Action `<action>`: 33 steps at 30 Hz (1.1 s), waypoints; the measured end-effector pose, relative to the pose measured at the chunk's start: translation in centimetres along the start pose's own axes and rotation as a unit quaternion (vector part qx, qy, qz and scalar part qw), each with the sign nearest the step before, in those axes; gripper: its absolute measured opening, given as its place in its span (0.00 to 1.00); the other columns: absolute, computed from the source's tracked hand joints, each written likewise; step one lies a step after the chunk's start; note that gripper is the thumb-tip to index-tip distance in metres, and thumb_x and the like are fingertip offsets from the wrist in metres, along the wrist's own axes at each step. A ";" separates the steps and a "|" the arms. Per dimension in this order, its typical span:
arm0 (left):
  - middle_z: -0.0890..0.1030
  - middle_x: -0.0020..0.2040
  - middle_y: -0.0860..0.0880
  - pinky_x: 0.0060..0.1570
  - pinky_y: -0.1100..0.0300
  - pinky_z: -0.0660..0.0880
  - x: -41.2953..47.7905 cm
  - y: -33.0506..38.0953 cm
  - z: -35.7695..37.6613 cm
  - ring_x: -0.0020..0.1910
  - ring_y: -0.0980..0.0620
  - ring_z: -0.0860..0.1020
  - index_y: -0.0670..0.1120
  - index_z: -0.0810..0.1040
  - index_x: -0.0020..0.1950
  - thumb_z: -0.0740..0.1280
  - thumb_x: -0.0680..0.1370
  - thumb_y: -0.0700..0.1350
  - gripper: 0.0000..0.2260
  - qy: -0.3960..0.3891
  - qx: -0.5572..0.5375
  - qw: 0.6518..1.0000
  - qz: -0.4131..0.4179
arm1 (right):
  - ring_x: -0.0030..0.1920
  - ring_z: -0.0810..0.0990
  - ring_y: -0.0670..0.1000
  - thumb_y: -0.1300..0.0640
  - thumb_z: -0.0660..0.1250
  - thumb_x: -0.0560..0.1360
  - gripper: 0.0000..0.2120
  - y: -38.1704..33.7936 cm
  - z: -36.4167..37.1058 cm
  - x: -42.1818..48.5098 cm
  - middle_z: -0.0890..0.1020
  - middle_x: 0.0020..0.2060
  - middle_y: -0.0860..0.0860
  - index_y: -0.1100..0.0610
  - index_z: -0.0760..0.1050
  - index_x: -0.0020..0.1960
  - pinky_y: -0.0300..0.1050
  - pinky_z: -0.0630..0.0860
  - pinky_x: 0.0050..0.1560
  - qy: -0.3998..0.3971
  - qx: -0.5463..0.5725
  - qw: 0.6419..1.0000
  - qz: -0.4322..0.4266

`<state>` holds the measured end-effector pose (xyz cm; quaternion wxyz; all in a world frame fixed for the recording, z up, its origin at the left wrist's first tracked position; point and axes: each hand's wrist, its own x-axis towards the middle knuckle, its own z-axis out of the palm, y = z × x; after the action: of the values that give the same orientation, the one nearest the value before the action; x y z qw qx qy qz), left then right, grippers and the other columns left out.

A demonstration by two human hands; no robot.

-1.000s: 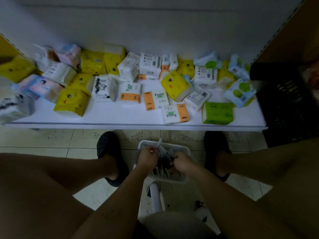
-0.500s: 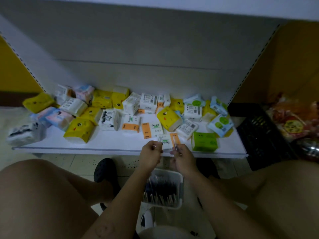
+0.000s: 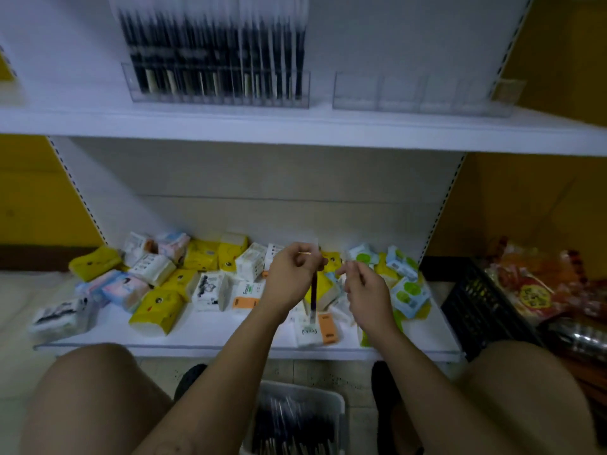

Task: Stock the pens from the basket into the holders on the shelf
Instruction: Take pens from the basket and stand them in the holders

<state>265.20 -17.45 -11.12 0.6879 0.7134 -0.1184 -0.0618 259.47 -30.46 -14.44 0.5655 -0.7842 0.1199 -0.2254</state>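
Pen (image 3: 313, 292) dark, slim, hanging vertical, pinched by left hand (image 3: 290, 274).

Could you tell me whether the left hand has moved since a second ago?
Yes. The left hand has risen out of the white plastic basket on the floor to above the white lower shelf's front edge, gripping a dark slim pen.

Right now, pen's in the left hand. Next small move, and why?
Probably raise the pen, pinched in the left hand, toward the empty clear holder on the upper shelf. The left holder looks packed, and the pen hangs well below that shelf.
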 end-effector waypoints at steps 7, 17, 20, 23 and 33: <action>0.82 0.37 0.49 0.51 0.43 0.80 1.0 8.1 0.2 0.45 0.45 0.84 0.45 0.81 0.47 0.69 0.77 0.40 0.02 -0.031 0.026 0.995 0.088 | 0.39 0.79 0.47 0.54 0.67 0.78 0.09 -7.7 -2.8 2.4 0.80 0.33 0.44 0.46 0.79 0.40 0.52 0.79 0.47 0.005 0.067 0.996 -0.053; 0.83 0.46 0.48 0.43 0.48 0.82 2.1 18.7 -0.2 0.40 0.52 0.84 0.53 0.79 0.54 0.69 0.77 0.40 0.10 -0.033 0.086 0.963 0.252 | 0.42 0.80 0.40 0.57 0.69 0.76 0.04 -19.8 -6.3 6.6 0.84 0.42 0.46 0.55 0.82 0.48 0.30 0.75 0.44 0.010 0.081 0.981 -0.174; 0.83 0.46 0.50 0.44 0.48 0.82 3.2 21.5 -0.4 0.42 0.52 0.84 0.55 0.79 0.54 0.71 0.76 0.40 0.12 -0.020 0.086 0.957 0.278 | 0.45 0.79 0.46 0.58 0.69 0.76 0.11 -22.1 -7.0 8.1 0.80 0.42 0.45 0.51 0.76 0.57 0.35 0.76 0.46 0.028 0.053 0.981 -0.187; 0.83 0.45 0.51 0.47 0.50 0.82 4.6 24.0 -0.7 0.44 0.55 0.83 0.55 0.79 0.56 0.71 0.76 0.41 0.13 -0.012 0.104 0.946 0.306 | 0.44 0.79 0.45 0.59 0.69 0.76 0.25 -24.1 -7.6 9.9 0.79 0.43 0.49 0.42 0.67 0.69 0.35 0.77 0.47 0.027 0.027 0.973 -0.229; 0.83 0.45 0.51 0.47 0.54 0.82 9.8 28.2 -0.1 0.44 0.56 0.83 0.53 0.80 0.58 0.72 0.75 0.42 0.13 0.004 0.099 0.926 0.363 | 0.39 0.77 0.42 0.55 0.69 0.76 0.18 -27.5 -8.6 16.5 0.76 0.42 0.45 0.43 0.72 0.64 0.32 0.75 0.39 0.069 -0.024 0.950 -0.303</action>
<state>272.29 -20.59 17.69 0.5897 0.6860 -0.3725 0.2071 267.81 -35.81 17.23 0.4421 -0.7794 -0.0798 -0.4368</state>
